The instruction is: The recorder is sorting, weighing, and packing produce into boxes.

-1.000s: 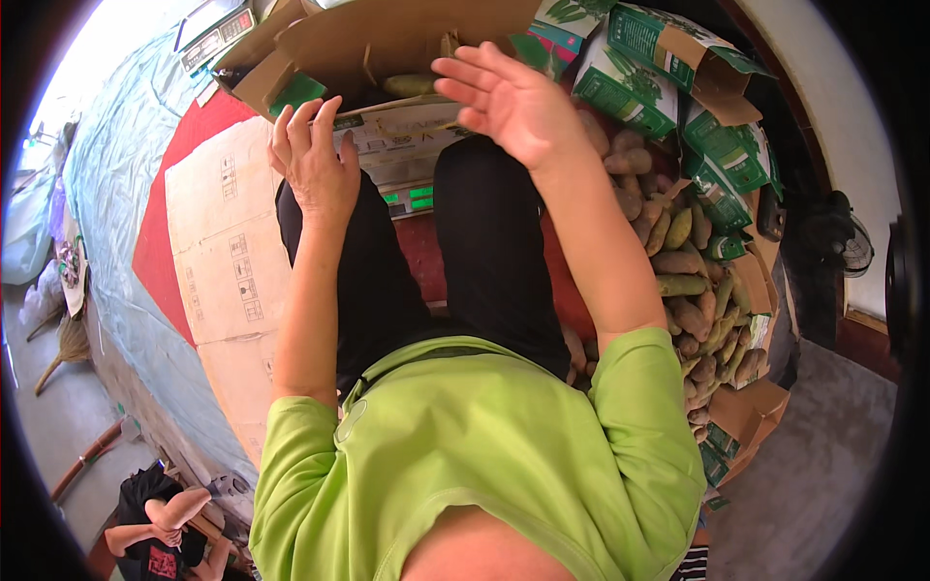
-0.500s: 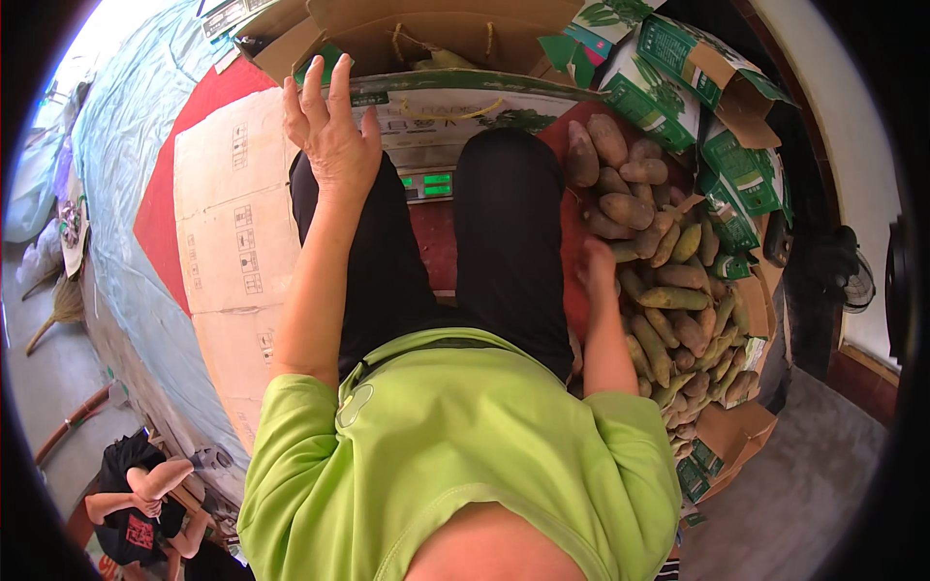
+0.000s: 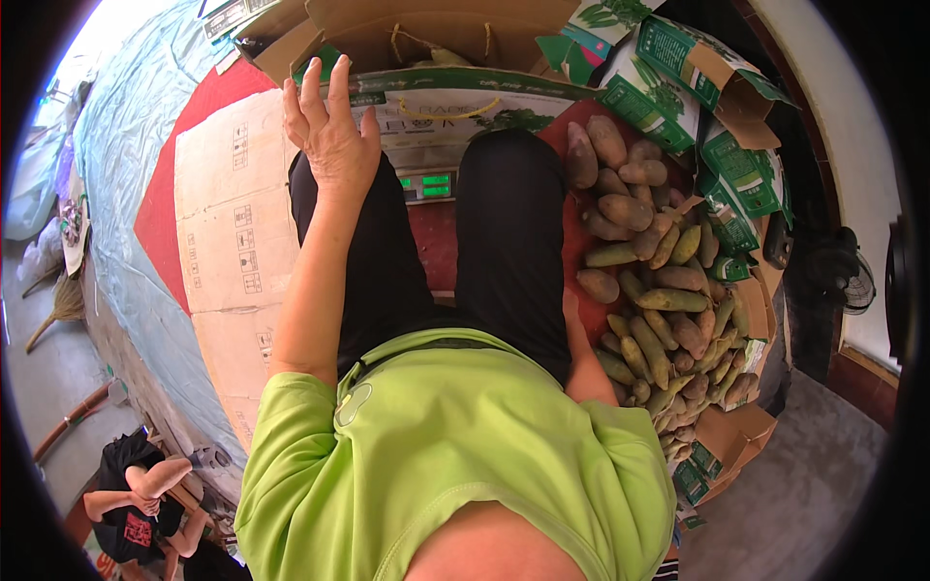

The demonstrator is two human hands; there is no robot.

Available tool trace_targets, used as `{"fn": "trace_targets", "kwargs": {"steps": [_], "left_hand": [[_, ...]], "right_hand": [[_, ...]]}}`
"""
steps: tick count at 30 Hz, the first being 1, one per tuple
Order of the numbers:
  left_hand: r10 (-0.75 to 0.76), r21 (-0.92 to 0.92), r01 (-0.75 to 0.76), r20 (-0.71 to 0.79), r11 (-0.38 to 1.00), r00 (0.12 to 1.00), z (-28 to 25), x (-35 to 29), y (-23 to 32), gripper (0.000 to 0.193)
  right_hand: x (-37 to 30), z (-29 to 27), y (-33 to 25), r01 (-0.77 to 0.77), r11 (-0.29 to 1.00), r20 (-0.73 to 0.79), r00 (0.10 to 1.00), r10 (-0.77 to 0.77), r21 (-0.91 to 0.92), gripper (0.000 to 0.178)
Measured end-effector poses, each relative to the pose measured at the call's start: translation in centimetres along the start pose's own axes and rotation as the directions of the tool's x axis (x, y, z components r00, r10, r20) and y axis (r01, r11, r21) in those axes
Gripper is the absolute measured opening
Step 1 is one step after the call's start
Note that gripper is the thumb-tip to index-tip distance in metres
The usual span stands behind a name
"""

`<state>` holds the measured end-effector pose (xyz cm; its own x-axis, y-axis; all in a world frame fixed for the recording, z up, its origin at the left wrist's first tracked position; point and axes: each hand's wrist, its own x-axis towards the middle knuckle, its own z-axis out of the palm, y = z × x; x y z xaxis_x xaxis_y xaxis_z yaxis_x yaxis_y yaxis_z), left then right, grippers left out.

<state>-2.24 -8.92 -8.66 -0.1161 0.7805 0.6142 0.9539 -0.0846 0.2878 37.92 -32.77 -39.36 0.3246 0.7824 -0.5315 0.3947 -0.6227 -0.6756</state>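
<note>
My left hand (image 3: 334, 145) is raised with its fingers spread, over my left knee and beside the carton's near edge, holding nothing. Low beside my right thigh is my right hand (image 3: 571, 308), mostly hidden by the leg, so its fingers do not show. Along the right lies a pile of long green radishes (image 3: 675, 299) mixed with reddish-brown ones (image 3: 625, 210). One brownish radish (image 3: 599, 285) lies closest to that hand. Ahead of my knees stands an open carton (image 3: 441, 108) with yellow cord handles and a pale root inside.
A scale with a lit green display (image 3: 426, 186) sits between my knees. Flattened cardboard (image 3: 223, 213) lies at left, over red and blue sheeting. Green-and-white cartons (image 3: 659, 102) stand beyond the pile, with a fan (image 3: 852, 276) farther right. Another person (image 3: 140, 499) sits at lower left.
My right hand has drawn back from the pile's edge toward my thigh, uncovering a brownish radish and the end of a green one. My left hand stays in place.
</note>
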Motion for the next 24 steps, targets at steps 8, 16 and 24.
{"fn": "trace_targets", "kwargs": {"steps": [8,16,24], "left_hand": [[-0.018,-0.016,0.018,-0.006,1.0,1.0,-0.1,0.4,0.3,0.077],[-0.523,-0.805,0.423,0.169,0.416,0.836,0.4,2.0,-3.9,0.073],[-0.563,-0.534,0.844,0.68,0.06,0.47,2.6,4.4,-10.6,0.09]], "right_hand": [[6.2,-2.0,-6.5,-0.14,0.99,0.207,0.968,0.139,-0.011,0.016],[10.7,-9.9,-28.3,-0.021,0.902,0.115,0.993,-0.032,0.432,0.023],[12.1,-10.1,-45.2,0.198,0.956,0.08,0.972,-0.219,0.217,0.045]]}}
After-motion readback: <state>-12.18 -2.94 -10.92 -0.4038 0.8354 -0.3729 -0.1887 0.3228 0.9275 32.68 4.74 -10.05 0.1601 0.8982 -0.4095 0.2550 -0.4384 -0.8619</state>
